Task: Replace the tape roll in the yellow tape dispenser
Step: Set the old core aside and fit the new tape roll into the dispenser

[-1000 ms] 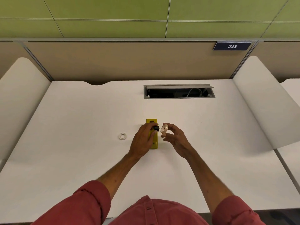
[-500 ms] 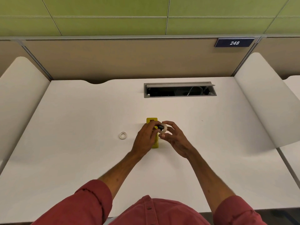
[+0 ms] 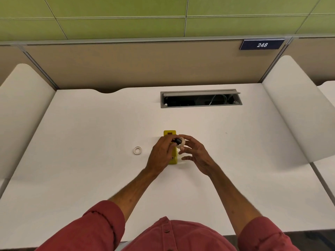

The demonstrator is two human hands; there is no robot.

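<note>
The yellow tape dispenser [image 3: 170, 134] lies on the white desk [image 3: 90, 133], mostly covered by my hands. My left hand [image 3: 161, 154] pinches a small black spool hub [image 3: 178, 141] just above the dispenser. My right hand [image 3: 194, 153] holds a pale tape roll [image 3: 182, 142] between thumb and fingers. The hub sits in the hole of the roll, so the two parts are touching. An empty white tape core [image 3: 137, 150] lies flat on the desk to the left of my left hand.
A recessed cable tray [image 3: 200, 98] with its lid up is set into the desk behind the dispenser. Curved white side dividers [image 3: 297, 105] flank the desk. A tan partition with a "248" sign [image 3: 262, 44] stands at the back.
My right hand brought the tape roll left until it met the black hub held by my left hand. The hub now sits inside the roll.
</note>
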